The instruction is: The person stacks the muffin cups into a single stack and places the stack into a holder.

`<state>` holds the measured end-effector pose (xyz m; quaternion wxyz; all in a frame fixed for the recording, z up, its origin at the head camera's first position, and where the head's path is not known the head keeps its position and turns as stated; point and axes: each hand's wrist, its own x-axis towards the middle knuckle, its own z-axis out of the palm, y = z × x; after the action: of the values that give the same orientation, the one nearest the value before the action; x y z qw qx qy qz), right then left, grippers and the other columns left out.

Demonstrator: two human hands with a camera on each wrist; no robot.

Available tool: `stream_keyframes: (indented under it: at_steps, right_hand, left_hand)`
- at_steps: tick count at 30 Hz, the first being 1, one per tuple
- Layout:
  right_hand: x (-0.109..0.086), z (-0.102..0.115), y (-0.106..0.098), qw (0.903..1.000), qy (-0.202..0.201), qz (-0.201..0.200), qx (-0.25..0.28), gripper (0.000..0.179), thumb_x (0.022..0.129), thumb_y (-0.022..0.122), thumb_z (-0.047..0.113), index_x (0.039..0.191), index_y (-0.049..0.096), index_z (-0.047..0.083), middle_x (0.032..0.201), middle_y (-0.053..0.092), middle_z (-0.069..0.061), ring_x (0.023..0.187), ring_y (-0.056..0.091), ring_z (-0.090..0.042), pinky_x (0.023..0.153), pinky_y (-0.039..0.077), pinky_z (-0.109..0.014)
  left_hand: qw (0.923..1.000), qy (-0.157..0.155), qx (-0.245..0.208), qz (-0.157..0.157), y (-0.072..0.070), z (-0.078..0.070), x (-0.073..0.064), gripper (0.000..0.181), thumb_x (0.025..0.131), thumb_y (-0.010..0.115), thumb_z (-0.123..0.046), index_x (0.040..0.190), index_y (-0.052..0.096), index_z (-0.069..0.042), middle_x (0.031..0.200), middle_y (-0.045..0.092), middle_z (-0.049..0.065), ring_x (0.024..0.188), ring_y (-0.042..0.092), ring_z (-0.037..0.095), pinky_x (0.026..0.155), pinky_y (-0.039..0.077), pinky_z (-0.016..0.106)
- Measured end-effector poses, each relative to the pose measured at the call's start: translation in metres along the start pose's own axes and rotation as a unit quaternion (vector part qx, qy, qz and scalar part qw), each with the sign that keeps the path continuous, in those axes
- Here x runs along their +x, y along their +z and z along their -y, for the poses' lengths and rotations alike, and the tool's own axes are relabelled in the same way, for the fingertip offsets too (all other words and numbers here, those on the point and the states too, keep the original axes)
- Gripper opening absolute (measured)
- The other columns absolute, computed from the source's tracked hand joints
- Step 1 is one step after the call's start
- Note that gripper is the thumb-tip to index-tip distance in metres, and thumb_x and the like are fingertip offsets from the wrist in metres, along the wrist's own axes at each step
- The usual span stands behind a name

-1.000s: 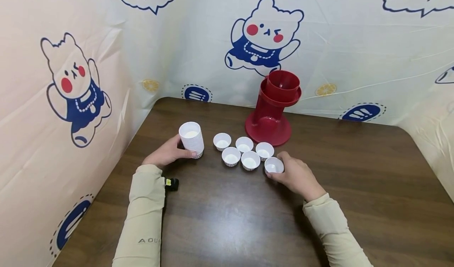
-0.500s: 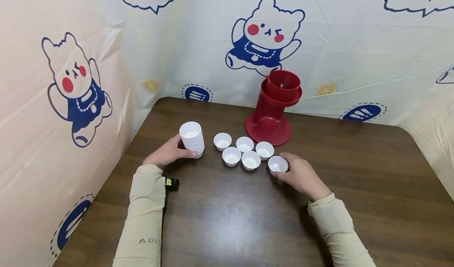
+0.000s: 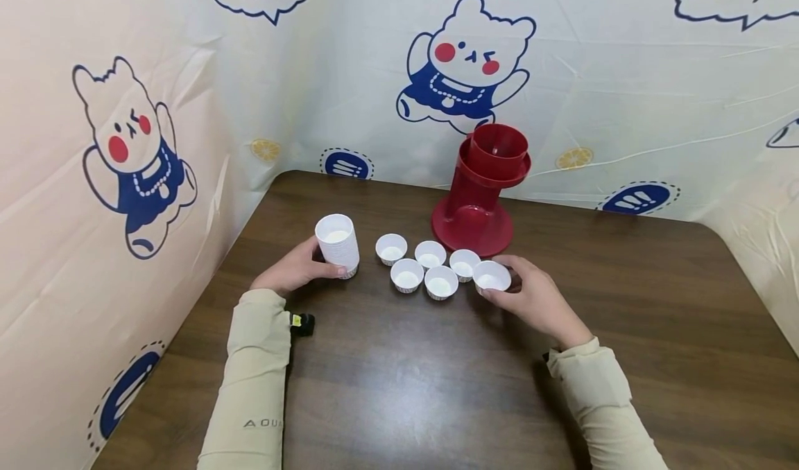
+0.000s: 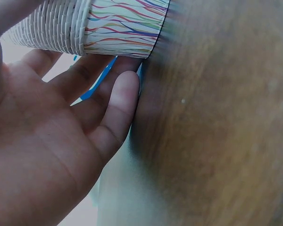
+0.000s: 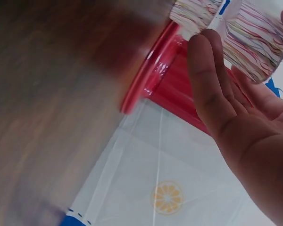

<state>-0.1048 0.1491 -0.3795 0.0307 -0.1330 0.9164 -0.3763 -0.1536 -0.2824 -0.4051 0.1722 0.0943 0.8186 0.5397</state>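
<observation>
Right hand [image 3: 537, 300]: thumb and fingertips pinch a single white cup [image 3: 492, 274] by its sides, mouth up, looking clear of the table [image 3: 399, 387]. Left hand [image 3: 295, 269]: thumb and fingers curl round the lower part of a cup stack [image 3: 340, 248]; stack upright, base on the wood, wavy coloured lines on the lowest cup. Between the hands, five loose cups [image 3: 441, 283], mouths up, three behind, two in front. Pinched cup just beside the rightmost. Behind them, red stand [image 3: 472, 227]; beyond, bear-printed cloth [image 3: 593, 96].
</observation>
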Motion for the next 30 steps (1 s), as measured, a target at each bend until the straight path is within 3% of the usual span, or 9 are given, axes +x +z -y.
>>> stream_keyframes:
  at_steps: [8, 16, 23, 30]
  right_hand:
    - [0.014, 0.025, 0.001, 0.9969, -0.018, -0.006, 0.076, 0.054, 0.086, 0.083, 0.023, 0.133, 0.059, 0.012, 0.114, 0.065, -0.010, 0.090, 0.066, -0.024, 0.082, 0.054, -0.040]
    - [0.034, 0.064, 0.008, 0.9869, -0.048, -0.006, 0.154, 0.054, 0.086, 0.083, 0.023, 0.134, 0.060, 0.016, 0.113, 0.064, -0.006, 0.089, 0.062, -0.028, 0.076, 0.054, -0.039]
    - [0.061, 0.100, 0.027, 0.9769, -0.080, 0.012, 0.198, 0.053, 0.086, 0.081, 0.020, 0.134, 0.060, 0.011, 0.116, 0.064, -0.007, 0.092, 0.063, -0.026, 0.080, 0.054, -0.041]
    - [0.085, 0.128, 0.052, 0.9688, -0.079, 0.031, 0.233, 0.054, 0.086, 0.080, 0.023, 0.136, 0.059, 0.015, 0.119, 0.063, -0.001, 0.097, 0.062, -0.024, 0.082, 0.054, -0.040]
  left_hand:
    - [1.0000, -0.005, 0.005, -0.002, -0.002, 0.000, -0.001, 0.084, 0.087, 0.081, -0.017, 0.151, 0.031, -0.002, 0.145, 0.045, 0.023, 0.133, 0.041, 0.039, 0.115, 0.024, 0.056]
    - [0.9999, -0.007, 0.011, 0.000, -0.001, 0.001, 0.000, 0.083, 0.086, 0.082, -0.019, 0.151, 0.032, -0.002, 0.145, 0.045, 0.023, 0.132, 0.041, 0.039, 0.114, 0.025, 0.057]
    - [1.0000, -0.007, 0.004, -0.002, -0.001, 0.002, -0.002, 0.082, 0.087, 0.081, -0.018, 0.150, 0.033, -0.001, 0.144, 0.046, 0.023, 0.131, 0.042, 0.038, 0.114, 0.026, 0.055]
    - [1.0000, 0.002, -0.007, -0.007, -0.001, 0.004, 0.000, 0.079, 0.085, 0.082, -0.016, 0.149, 0.036, -0.002, 0.141, 0.050, 0.022, 0.129, 0.045, 0.037, 0.113, 0.028, 0.054]
